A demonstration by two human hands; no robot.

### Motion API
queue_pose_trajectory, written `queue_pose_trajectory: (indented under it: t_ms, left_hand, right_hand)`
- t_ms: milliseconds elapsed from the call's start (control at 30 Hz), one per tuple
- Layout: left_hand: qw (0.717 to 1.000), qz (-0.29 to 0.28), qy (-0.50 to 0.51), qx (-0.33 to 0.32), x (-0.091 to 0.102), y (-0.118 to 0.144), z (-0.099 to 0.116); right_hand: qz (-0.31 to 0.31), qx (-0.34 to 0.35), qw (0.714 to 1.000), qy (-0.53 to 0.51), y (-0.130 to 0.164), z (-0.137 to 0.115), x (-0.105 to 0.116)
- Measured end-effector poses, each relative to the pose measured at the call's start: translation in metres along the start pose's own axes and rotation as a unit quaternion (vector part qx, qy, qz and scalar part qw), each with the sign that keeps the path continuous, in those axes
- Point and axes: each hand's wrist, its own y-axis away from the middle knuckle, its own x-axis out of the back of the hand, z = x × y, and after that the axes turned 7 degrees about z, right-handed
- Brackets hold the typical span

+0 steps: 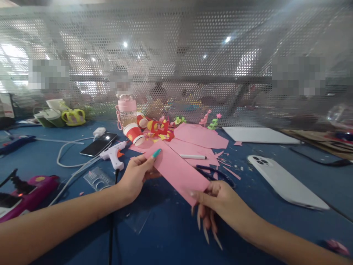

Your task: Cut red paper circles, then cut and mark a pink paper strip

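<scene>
Pink paper (176, 169), in one long, narrow piece, was stretched between two bare hands at the centre of the frame. The left forearm came in from the lower left edge and rose gently towards the middle, where the left hand (136, 178) was turned inward, its thumb with a turquoise nail pressed flat on the upper face and its fingers curled beneath, so that the far end was pinched. From the lower right corner the right forearm reached up and across to the right hand (224, 204), bent at the wrist; its thumb lay over the near end, gripping it against the fingers behind, while other fingers drooped below the edge, their long pale nails pointing down. The piece sloped from upper left to lower right, raised above the blue table (165, 243), matt and even in colour, straight along its long sides, smooth and free of visible folds. Just behind it, right of centre, lay more pink sheets (202, 135) and a white pen (194, 157); a white glue gun (113, 154) rested left of the left hand, and a white phone (286, 184) at the right.
</scene>
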Motion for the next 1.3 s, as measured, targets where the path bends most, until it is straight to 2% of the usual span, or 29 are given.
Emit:
queue_pose_trajectory:
  t_ms: [167, 300, 367, 567, 833, 1000, 1300]
  left_hand:
    - [1.000, 0.003, -0.005, 0.028, 0.000, -0.001, 0.001]
    - [0.997, -0.028, -0.050, 0.049, 0.001, 0.001, 0.000]
    - [0.996, -0.037, -0.066, 0.051, 0.001, 0.002, 0.000]
    - [0.995, -0.039, -0.086, 0.032, -0.002, 0.002, -0.001]
    - [0.987, -0.057, -0.147, 0.034, -0.001, 0.002, -0.002]
    - [0.988, -0.059, -0.142, 0.030, -0.004, 0.004, -0.001]
    - [0.990, -0.040, -0.132, 0.031, -0.004, 0.004, -0.001]
  right_hand:
    - [0.174, 0.133, 0.975, -0.037, -0.007, 0.005, 0.007]
    - [0.268, 0.206, 0.941, -0.017, -0.016, 0.004, 0.018]
    - [0.292, 0.232, 0.928, 0.011, -0.019, 0.004, 0.022]
    - [0.237, 0.283, 0.924, 0.096, -0.020, 0.009, 0.027]
    - [0.254, 0.307, 0.909, 0.124, -0.018, 0.007, 0.027]
    - [0.286, 0.306, 0.894, 0.156, -0.016, 0.008, 0.028]
    - [0.285, 0.302, 0.896, 0.158, -0.013, 0.004, 0.026]
